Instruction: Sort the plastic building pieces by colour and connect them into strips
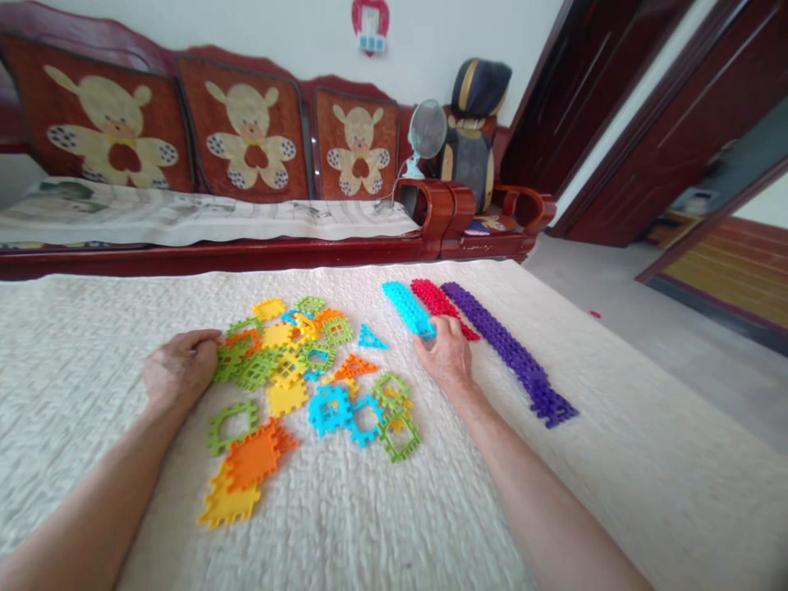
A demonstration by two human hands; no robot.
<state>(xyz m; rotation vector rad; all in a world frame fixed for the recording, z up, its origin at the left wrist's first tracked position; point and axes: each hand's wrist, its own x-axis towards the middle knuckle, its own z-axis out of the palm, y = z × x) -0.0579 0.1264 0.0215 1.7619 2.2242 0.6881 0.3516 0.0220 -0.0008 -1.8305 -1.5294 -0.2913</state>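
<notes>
A pile of loose plastic puzzle tiles (289, 369) in orange, yellow, green and blue lies on a white quilted mat (394, 492). My left hand (178, 369) rests at the pile's left edge, fingers curled against a green tile (231, 357). My right hand (446, 353) sits at the near end of a blue row of stacked tiles (406, 308), fingers pinched on its last tile. A red row (438, 302) and a long purple row (510, 349) lie just to the right of it. A small blue triangle (371, 337) lies between the pile and the rows.
A dark red wooden sofa (246, 246) with bear-pattern cushions runs along the far edge of the mat. A small fan (427, 131) and a backpack (474, 123) stand at its right end. Dark wooden doors (616, 123) and bare floor are at the right.
</notes>
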